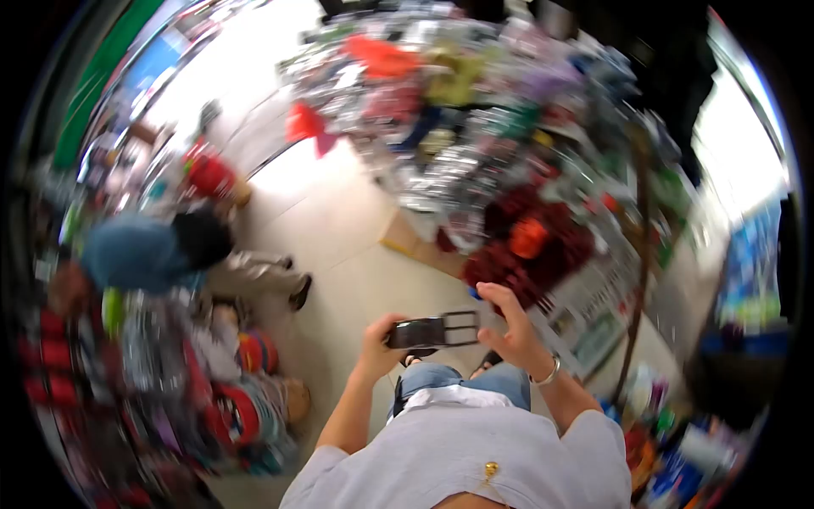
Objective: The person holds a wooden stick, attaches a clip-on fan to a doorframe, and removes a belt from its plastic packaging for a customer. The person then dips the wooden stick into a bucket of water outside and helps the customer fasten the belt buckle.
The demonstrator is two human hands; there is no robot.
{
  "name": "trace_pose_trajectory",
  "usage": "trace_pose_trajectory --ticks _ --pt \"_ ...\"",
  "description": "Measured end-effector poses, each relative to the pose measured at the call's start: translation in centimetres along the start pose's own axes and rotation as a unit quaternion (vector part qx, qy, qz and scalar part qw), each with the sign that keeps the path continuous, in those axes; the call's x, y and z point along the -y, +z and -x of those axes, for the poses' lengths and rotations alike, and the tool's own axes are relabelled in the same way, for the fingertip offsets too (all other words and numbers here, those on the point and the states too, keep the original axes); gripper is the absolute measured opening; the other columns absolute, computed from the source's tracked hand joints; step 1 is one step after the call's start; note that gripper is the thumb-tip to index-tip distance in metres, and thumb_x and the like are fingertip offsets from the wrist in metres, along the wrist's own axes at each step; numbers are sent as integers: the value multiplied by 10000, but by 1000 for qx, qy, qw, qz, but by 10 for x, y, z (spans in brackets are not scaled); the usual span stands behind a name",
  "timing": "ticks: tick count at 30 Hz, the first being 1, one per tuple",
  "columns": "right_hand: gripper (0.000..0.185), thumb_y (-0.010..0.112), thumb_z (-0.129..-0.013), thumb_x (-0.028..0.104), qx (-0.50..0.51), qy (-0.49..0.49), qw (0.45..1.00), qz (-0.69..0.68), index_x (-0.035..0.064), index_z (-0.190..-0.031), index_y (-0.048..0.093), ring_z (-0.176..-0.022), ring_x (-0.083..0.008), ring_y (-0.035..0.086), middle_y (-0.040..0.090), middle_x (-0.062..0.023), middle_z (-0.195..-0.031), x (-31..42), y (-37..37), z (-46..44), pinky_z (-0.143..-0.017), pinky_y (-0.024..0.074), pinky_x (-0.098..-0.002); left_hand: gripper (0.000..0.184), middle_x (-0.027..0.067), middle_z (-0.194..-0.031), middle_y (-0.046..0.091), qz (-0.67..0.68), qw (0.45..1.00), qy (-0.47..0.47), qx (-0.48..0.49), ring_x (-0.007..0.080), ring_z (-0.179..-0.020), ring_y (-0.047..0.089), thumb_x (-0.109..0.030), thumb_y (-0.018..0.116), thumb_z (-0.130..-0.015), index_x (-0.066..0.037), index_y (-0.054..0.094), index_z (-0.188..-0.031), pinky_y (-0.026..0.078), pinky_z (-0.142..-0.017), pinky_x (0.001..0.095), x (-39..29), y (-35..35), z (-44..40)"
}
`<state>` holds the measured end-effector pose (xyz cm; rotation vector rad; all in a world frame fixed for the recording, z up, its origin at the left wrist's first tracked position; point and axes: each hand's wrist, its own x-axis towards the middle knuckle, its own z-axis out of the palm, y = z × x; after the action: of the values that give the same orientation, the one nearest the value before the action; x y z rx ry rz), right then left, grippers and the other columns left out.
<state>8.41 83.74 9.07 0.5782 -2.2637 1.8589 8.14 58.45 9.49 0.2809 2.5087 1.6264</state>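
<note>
A: How far along?
B: Left hand [380, 341] is curling closed around a dark framed gadget [417, 333] above the legs [509, 386], so it's picked up, not set down. Right hand [513, 338] is hovering open just beside it, apparently gripping nothing.
A: Containers?
B: Orange thing [527, 238] is sitting on a maroon heap [566, 252]; blur's hiding whether that's one.

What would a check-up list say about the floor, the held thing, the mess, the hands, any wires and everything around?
Surface: pale tiled floor, partly covered.
Job's things: dark buckle-like thing; exact kind unclear.
Clutter: big, blurry, colourful pile; newspaper near it.
Grip: left hand closed on the dark buckle-like thing; right hand open beside it, touching unclear.
Cables: nothing seen.
Surroundings: a person in a blue top at picture left.
</note>
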Motion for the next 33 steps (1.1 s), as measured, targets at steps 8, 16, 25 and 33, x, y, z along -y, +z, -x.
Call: trace_pose_trajectory --ticks 8,16,25,33 --pt "259 661 -714 122 514 255 807 -141 -9 -904 543 -612 -51 493 549 3 -707 31 150 -106 -542 404 -191 308 75 -803 571 -100 984 107 -104 274 -791 535 -48 669 -584 -86 566 -873 442 -687 339 29 -127 42" --pt "344 662 -717 160 603 351 654 -291 -25 -963 510 -669 -76 530 571 -19 -774 64 347 -149 -620 437 -206 348 46 -835 576 22 967 36 -250 192 -790 536 -35 671 -607 -83 580 -939 429 -705 301 105 -261 126" --pt "284 550 -615 163 499 288 679 -456 -52 -799 522 -445 -204 476 503 -116 -500 118 522 -247 -480 383 -355 372 -10 -859 516 284 880 -58 -377 73 -782 484 -29 643 -700 -40 491 -1039 402 -701 229 223 -369 209" --pt "326 545 -799 279 603 162 593 -508 25 -999 508 -492 -116 424 467 -7 -601 104 653 -369 -502 336 -273 145 -37 -767 525 294 736 -135 -595 48 -694 485 -49 585 -762 -59 534 -896 403 -609 192 258 -472 271"
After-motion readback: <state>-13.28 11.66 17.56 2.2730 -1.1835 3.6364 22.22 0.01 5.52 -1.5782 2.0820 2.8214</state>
